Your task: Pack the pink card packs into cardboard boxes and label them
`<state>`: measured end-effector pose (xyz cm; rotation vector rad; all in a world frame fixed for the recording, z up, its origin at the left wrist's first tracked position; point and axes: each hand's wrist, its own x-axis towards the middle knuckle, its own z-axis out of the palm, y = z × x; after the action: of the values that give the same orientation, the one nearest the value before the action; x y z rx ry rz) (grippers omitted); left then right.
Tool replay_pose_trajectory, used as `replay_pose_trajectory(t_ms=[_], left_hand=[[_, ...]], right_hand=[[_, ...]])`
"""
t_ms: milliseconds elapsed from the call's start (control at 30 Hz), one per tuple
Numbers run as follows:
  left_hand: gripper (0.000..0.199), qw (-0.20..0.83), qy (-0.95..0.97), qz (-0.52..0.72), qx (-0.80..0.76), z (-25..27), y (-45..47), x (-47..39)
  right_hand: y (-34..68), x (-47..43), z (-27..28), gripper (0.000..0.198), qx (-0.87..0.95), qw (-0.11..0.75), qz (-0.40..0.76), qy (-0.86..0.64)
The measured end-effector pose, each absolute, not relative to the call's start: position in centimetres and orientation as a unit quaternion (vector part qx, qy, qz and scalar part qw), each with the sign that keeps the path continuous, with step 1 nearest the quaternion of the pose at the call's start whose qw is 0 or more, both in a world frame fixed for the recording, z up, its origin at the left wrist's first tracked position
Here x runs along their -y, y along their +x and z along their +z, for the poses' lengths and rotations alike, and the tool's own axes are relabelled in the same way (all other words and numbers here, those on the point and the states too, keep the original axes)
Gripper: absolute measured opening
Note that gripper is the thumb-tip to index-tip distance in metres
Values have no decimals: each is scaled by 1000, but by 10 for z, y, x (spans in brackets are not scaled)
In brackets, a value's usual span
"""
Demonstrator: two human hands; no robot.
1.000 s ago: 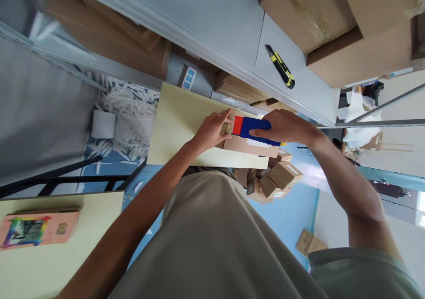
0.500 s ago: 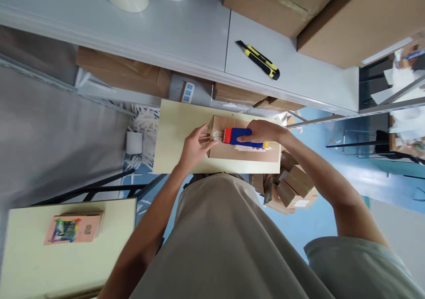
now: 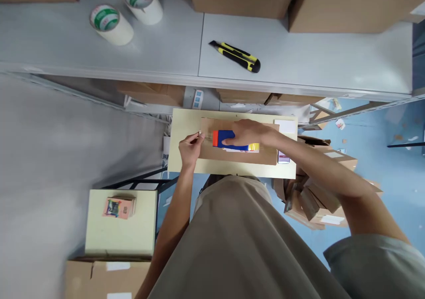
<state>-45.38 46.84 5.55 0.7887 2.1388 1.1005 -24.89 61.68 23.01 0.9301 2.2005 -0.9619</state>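
Note:
A closed brown cardboard box lies lengthwise on the pale yellow table. My right hand is wrapped round a blue tape dispenser with an orange-red end, held over the box top. At the box's left edge my left hand is closed in a pinch, with a small shiny bit of clear tape at the fingertips. A white label shows partly beneath the dispenser; the rest is hidden.
On the grey shelf lie a yellow-and-black box cutter and two tape rolls. A phone and white paper are at the table's right end. Cartons pile up on the right; a pink booklet stack sits lower left.
The view has shifted, showing more of the shelf. My left fingers, spread against the box end before, are now pinched together at its edge. The dispenser stays in my right hand, over the box.

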Motion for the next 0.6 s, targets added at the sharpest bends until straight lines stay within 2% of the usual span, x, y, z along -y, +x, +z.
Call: replay_pose_trajectory(t_ms=[133, 300, 433, 600], left_hand=[[40, 266, 320, 394, -819, 58, -453, -466], [44, 263, 308, 389, -827, 54, -454, -467], [43, 264, 305, 380, -833, 51, -453, -470], [32, 264, 282, 363, -848, 61, -444, -475]], right_hand=[[-168, -627, 266, 51, -820, 268, -370, 344], [-30, -641, 291, 66, -764, 318, -403, 391], [28, -644, 281, 69, -736, 328, -424, 414], [31, -640, 244, 61, -740, 330, -387, 441]])
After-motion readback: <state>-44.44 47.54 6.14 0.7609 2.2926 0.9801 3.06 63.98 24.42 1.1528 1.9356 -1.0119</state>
